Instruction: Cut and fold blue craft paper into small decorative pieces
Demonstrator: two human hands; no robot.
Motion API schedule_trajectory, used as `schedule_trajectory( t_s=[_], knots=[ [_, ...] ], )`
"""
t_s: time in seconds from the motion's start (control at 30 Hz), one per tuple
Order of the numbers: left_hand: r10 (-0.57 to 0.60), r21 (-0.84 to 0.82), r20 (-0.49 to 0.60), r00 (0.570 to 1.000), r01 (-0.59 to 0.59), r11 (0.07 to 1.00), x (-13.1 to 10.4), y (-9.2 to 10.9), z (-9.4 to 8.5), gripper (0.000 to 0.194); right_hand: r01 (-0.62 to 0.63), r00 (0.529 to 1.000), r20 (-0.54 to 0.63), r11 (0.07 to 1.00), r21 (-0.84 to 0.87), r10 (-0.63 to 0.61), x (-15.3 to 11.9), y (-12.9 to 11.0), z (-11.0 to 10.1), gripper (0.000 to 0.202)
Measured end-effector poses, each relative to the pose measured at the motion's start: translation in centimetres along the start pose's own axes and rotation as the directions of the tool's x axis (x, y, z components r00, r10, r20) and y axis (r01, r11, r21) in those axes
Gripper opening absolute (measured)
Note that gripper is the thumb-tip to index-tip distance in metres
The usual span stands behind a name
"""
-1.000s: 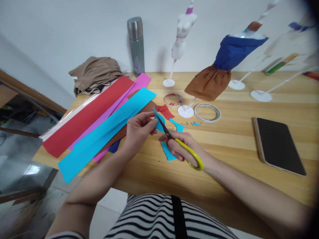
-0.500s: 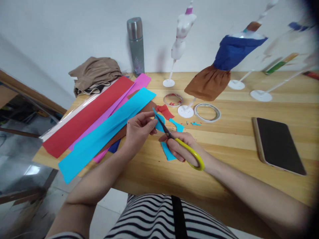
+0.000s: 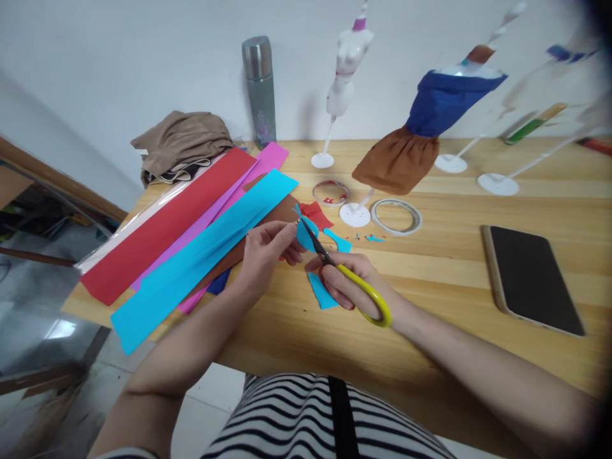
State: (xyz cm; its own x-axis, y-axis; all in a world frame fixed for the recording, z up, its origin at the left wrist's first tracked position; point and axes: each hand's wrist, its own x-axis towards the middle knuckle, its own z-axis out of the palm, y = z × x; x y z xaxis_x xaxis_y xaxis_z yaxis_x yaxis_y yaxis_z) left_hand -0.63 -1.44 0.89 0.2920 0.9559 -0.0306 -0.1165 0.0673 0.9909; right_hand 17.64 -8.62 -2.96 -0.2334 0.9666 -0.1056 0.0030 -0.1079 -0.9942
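Note:
My left hand [image 3: 270,255] pinches a small rounded piece of blue crepe paper [image 3: 306,237] between thumb and fingers. Wrapped round the yellow handles of a pair of scissors [image 3: 364,293], my right hand [image 3: 348,277] points the dark blades up and left, against the blue piece. Whether the blades are fully closed cannot be made out. Blue paper scraps [image 3: 322,292] lie under and beyond the right hand, and a red scrap [image 3: 317,215] lies just behind the blue piece.
Long strips of red paper [image 3: 167,229], pink and blue paper [image 3: 205,258] lie at left beside a brown cloth [image 3: 184,140]. Behind stand a thermos [image 3: 259,92], a bare mini mannequin [image 3: 351,54] and a dressed one [image 3: 396,159]. Tape rolls [image 3: 396,217] and a phone [image 3: 533,277] lie right.
The blue piece has turned slightly in my left fingers, and a thin sliver now shows at its upper edge. My left fingertips have shifted a little; the scissors stay almost in place.

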Motion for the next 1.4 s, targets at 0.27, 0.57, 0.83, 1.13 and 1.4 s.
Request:
schedule_trajectory(
  t_s=[0.27, 0.57, 0.83, 1.13, 1.4],
  knots=[
    [-0.042, 0.022, -0.014, 0.999, 0.042, 0.999, -0.02, 0.48, 0.31, 0.038, 0.048, 0.998, 0.029, 0.998, -0.031, -0.047, 0.01, 0.03, -0.16, 0.056],
    [-0.06, 0.029, 0.006, 0.998, 0.06, 0.998, 0.03, 0.69, 0.35, 0.044, 0.083, 0.996, 0.034, 0.996, -0.025, -0.082, 0.08, 0.21, -0.15, 0.052],
    [-0.071, 0.017, -0.005, 0.997, 0.071, 0.997, 0.06, 0.73, 0.26, 0.041, 0.082, 0.996, 0.035, 0.996, -0.047, -0.08, 0.19, 0.09, -0.14, 0.054],
    [-0.07, 0.011, -0.021, 0.997, 0.07, 0.997, 0.04, 0.64, 0.2, 0.036, 0.084, 0.996, 0.041, 0.996, -0.039, -0.083, 0.08, 0.14, -0.2, 0.053],
    [-0.067, 0.019, -0.011, 0.998, 0.068, 0.998, 0.06, 0.6, 0.13, 0.034, 0.069, 0.997, 0.039, 0.996, -0.061, -0.066, 0.04, 0.0, -0.22, 0.054]
  ],
)
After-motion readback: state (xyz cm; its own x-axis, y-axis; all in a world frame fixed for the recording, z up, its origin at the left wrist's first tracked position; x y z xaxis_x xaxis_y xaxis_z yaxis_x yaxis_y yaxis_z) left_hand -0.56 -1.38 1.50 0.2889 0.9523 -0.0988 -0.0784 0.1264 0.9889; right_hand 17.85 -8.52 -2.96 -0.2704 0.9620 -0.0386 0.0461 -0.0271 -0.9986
